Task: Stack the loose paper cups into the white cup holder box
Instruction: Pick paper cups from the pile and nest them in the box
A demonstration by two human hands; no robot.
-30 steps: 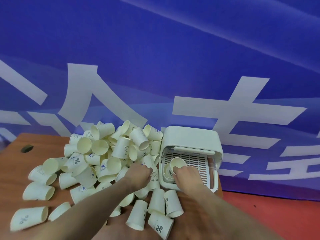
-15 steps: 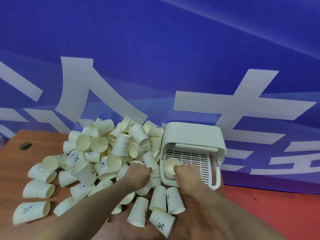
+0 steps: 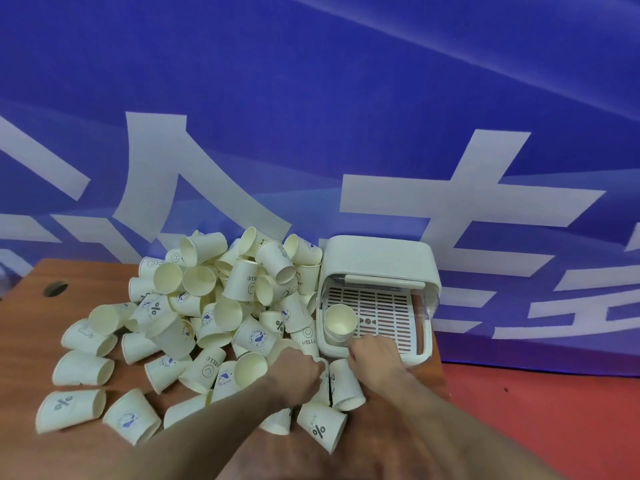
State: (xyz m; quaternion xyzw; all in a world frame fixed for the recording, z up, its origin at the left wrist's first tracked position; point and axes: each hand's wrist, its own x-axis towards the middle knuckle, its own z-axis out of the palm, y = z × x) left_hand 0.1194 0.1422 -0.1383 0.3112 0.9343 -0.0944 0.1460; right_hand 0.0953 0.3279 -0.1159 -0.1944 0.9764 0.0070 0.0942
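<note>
1. Nearest, two bare forearms reach over a brown table [image 3: 31,327] strewn with loose paper cups [image 3: 194,306].
2. The left hand [image 3: 294,374] curls down among cups beside the box; whether its fingers grip one cannot be told.
3. The right hand [image 3: 375,351] rests at the box's front edge, fingers hidden, state unclear.
4. Beyond, the white cup holder box [image 3: 381,258] holds a short nested stack [image 3: 340,323] at its left; judged best: drop each new cup straight, mouth up, into that stack.

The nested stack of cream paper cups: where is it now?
Head view, right of centre: the stack sits in the white cup holder box's near-left corner, just beyond the right hand.
</note>
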